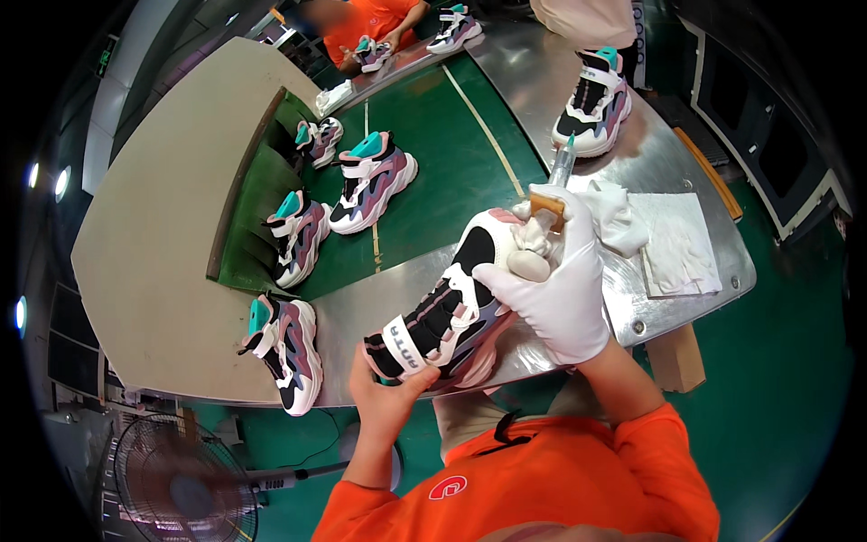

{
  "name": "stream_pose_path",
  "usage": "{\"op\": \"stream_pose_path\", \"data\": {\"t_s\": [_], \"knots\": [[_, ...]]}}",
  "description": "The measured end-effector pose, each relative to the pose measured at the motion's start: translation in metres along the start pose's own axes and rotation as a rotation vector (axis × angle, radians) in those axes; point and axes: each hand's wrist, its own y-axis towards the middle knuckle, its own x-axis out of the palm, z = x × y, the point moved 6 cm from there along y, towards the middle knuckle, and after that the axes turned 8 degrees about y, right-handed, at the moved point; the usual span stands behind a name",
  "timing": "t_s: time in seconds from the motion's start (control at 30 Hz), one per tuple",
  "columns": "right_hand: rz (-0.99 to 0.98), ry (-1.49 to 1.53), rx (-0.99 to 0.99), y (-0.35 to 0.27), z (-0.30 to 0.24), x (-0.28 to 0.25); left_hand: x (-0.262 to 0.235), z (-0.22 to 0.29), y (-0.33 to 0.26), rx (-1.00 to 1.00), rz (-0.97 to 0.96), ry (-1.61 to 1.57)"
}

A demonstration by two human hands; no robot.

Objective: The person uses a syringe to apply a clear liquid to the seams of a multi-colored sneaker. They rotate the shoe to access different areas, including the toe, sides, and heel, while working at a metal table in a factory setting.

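A black, white and mauve sneaker [456,298] is tilted in front of me over the metal table edge, its toe pointing up and away to the right. My bare left hand [384,397] grips it at the heel and collar, by the white strap. In a white glove, my right hand [569,303] is closed on a syringe-like tool [562,167] with a see-through barrel, teal tip and orange-brown flange. The tool points away from me. A rounded whitish piece [528,265] shows under the gloved fingers beside the toe; I cannot tell what it is.
A similar sneaker [591,104] stands on the metal tabletop [506,45] at the far right. White cloths [682,244] lie right of my glove. More sneakers [372,185] sit on the green belt, and one [287,352] is at the left edge. Across, a person [370,27] handles another. A fan [185,488] stands lower left.
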Motion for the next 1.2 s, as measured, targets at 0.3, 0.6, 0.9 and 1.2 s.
{"op": "stream_pose_path", "data": {"t_s": [0.3,0.6,0.9,1.2], "knots": [[-0.001,0.062,0.028,-0.009,-0.014,0.037,-0.014,0.075,0.059,0.560,-0.433,0.139],[0.111,0.155,-0.198,-0.024,-0.060,0.008,0.042,0.084,0.088,0.262,-0.580,-0.111],[0.111,-0.298,0.351,-0.056,-0.035,-0.096,-0.017,0.045,0.063,0.350,-0.212,-0.555],[-0.002,-0.551,0.671,-0.055,-0.026,-0.121,0.009,0.054,0.069,0.494,-0.287,-0.448]]}}
